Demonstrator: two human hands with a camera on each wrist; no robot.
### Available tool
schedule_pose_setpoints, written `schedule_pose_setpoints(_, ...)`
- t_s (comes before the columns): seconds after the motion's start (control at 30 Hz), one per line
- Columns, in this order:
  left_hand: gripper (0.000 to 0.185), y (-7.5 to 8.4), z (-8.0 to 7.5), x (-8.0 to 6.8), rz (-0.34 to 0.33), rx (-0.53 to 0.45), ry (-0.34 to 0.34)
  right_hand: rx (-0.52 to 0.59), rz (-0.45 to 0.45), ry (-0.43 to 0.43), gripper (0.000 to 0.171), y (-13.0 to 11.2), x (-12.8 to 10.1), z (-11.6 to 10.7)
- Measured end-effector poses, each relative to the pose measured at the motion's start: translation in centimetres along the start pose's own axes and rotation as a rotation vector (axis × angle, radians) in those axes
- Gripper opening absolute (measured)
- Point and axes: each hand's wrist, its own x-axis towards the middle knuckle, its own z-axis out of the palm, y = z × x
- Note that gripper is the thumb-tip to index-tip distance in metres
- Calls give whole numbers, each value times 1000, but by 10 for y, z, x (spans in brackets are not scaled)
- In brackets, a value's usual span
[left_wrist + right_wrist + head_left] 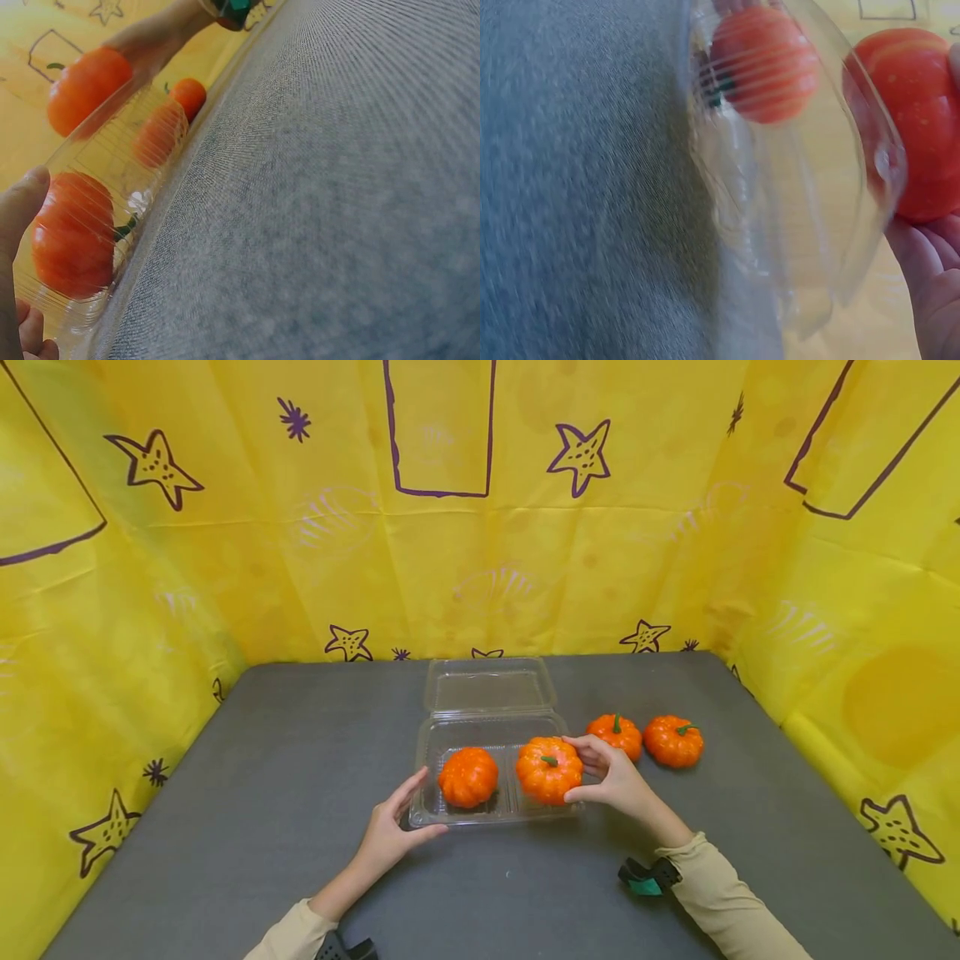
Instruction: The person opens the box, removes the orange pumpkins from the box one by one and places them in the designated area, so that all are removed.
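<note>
A clear plastic clamshell container (491,817) lies open on the grey table, lid (489,685) folded back. An orange mini pumpkin (468,777) sits in its left compartment. My right hand (581,768) grips a second pumpkin (548,769) from the right, low over the right compartment. My left hand (420,806) braces the container's front left corner, fingers straight along its side and thumb along the front rim. The left wrist view shows the thumb (22,202) by the boxed pumpkin (75,232). The right wrist view shows the held pumpkin (911,120) beside the container wall (810,187).
Two more orange pumpkins (615,735) (673,741) stand on the grey table (262,793) just right of the container. Yellow star-printed sheeting (465,552) walls the table at the back and both sides.
</note>
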Motion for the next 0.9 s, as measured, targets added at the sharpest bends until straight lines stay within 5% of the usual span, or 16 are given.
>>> schedule_pose_setpoints(0.6,73,1,1,0,22,16,2,-90,71,78,56,-2,-16,-30)
schedule_pose_setpoints(0.9,73,2,0,0,7,27,-4,-42,145,20,52,-2,-19,-40)
